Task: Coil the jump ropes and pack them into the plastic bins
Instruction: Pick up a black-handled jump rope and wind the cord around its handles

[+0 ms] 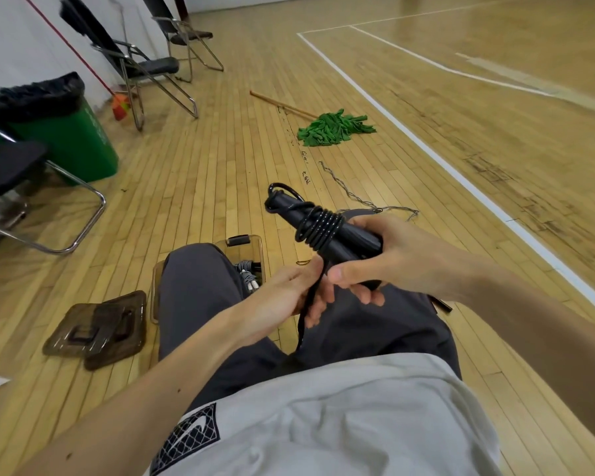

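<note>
My right hand [389,255] grips the black handles of a jump rope [318,223], with several turns of black cord wound round them. My left hand [299,290] pinches the loose stretch of that cord just below the handles; the cord runs down over my lap. A clear plastic bin [251,245] stands on the floor behind my left knee, partly hidden, with grey rope handles inside. Another thin rope [354,194] lies loose on the floor beyond my hands.
Two brown bin lids [100,329] lie on the floor at the left. Folding chairs [141,67] and a green rubbish bin [59,128] stand at the left wall. A green mop [330,127] lies on the wooden floor ahead.
</note>
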The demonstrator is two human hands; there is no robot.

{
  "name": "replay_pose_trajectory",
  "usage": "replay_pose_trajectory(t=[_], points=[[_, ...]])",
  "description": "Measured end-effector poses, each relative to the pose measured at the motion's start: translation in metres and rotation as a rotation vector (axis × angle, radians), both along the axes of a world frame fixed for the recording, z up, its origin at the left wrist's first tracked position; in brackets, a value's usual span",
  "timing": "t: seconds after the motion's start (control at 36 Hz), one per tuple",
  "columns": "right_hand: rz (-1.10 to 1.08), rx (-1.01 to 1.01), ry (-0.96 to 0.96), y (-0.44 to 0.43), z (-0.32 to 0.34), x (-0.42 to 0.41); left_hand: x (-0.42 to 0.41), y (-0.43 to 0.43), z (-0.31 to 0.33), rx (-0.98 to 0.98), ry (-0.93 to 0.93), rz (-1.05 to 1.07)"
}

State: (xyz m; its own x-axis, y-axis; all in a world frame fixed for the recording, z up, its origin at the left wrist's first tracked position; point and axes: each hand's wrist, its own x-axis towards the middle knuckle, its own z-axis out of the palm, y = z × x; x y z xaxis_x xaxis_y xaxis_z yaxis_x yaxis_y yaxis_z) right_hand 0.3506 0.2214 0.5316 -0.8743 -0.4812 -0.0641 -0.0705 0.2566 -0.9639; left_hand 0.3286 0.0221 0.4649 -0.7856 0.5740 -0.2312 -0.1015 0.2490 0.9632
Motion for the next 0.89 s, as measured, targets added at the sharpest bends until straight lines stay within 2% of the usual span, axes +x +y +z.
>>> replay_pose_trajectory(t=[0.11,0.19,0.31,0.5,0.56,0.67,0.75,0.89], points=[[-0.103,0.006,0.005,0.004,-0.002,-0.008,0.006,0.002,-0.005,-0.167,0.049,-0.046],[-0.198,0.098,0.052,0.009,-0.009,-0.015,0.008,0.002,-0.007,-0.26,0.126,-0.066],[-0.294,0.227,0.081,0.018,-0.025,-0.022,0.013,0.0,-0.001,-0.468,0.448,-0.08],[-0.286,0.358,-0.009,0.018,-0.042,-0.024,0.021,0.006,0.029,-0.875,0.956,-0.22],[-0.272,0.382,-0.002,0.015,-0.041,-0.024,0.017,0.007,0.039,-0.922,1.038,-0.256],[-0.21,0.398,-0.029,0.01,-0.038,-0.025,0.006,0.003,0.064,-0.965,1.089,-0.338],[-0.114,0.425,-0.08,0.003,-0.03,-0.021,0.0,0.0,0.079,-0.893,1.17,-0.398],[0.081,0.508,-0.141,-0.009,-0.009,-0.008,-0.014,0.001,0.102,-0.854,1.156,-0.503]])
